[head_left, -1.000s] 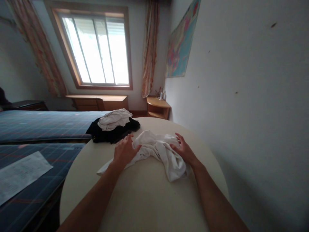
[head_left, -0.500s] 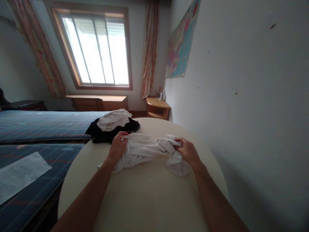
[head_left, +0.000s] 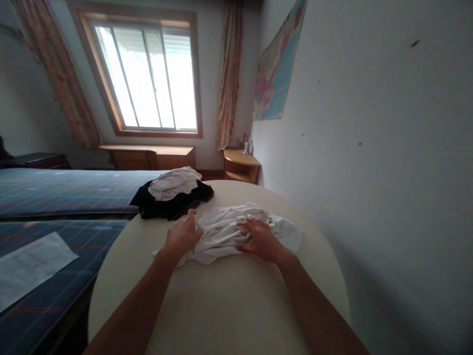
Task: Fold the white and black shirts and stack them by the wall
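Note:
A crumpled white garment [head_left: 221, 231] lies spread on the round cream table [head_left: 229, 305]; its exact kind does not show through the folds. My left hand [head_left: 182, 235] is at the garment's left end, fingers apart, with the thumb side against the cloth. Over the middle of the fabric rests my right hand [head_left: 261, 238], its fingers spread and touching the wrinkles. Beyond my left hand sits a heap of black clothing [head_left: 166, 204] with a bunched white cloth [head_left: 176, 182] on top.
Blue plaid beds [head_left: 74, 190] stand to the left, one with a printed paper sheet [head_left: 35, 266] on it. Close on the right is a white wall [head_left: 388, 197]. A wooden corner shelf [head_left: 242, 158] and a low desk [head_left: 162, 154] are by the window.
The garment, held up at both ends before, now lies flatter on the table. Both hands have let go; my right hand has moved left onto the middle of the cloth.

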Demonstrator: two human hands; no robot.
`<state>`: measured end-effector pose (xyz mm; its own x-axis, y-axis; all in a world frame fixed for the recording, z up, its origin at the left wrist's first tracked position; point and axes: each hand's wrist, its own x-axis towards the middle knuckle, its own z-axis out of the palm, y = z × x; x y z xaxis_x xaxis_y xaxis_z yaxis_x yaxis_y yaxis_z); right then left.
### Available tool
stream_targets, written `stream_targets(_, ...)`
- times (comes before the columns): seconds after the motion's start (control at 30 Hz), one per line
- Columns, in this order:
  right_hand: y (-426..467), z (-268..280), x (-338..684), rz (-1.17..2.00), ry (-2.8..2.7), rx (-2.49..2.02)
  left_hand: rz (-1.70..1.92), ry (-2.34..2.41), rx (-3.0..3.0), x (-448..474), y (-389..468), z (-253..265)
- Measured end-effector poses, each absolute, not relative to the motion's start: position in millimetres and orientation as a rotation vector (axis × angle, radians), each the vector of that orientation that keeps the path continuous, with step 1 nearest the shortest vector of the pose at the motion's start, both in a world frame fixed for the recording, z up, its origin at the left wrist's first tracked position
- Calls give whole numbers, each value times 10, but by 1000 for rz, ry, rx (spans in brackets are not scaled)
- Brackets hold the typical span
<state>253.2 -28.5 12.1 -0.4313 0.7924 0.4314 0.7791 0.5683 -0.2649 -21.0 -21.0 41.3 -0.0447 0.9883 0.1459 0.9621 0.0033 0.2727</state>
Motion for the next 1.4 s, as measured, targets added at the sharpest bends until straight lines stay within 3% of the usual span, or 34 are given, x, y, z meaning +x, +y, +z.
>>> stream_targets(0.17,-218,120,2596,120,-2297,-1337,997,1999,1973,-356,-1,341)
stream_targets(0.27,-166,174,2733,84,-2019,-1373,1496,1910,1686,-556,162,273)
stream_targets(0.37,-105,181,2907,-24,-1711,-1388,1667,1876,1490,-741,285,170)
stream_targets(0.6,-27,101,3058,151,-1426,-1467,1375,2059,1963,-527,213,109)
stream_targets(0.8,-35,166,3061,295,-1282,-1343,677,1402,2428,-229,-43,121)
stream_targets(1.07,101,49,3448,208,-913,-1335,720,1182,2462,-126,-120,264)
stream_targets(1.2,49,87,3435,94,-1041,-1402,814,1214,2336,-41,-180,339)
stream_targets(1.33,-78,182,3186,-277,-1488,-1431,586,1050,2218,75,-306,361)
stream_targets(1.4,-134,190,3044,-312,-1759,-1410,464,956,2198,130,-358,360)
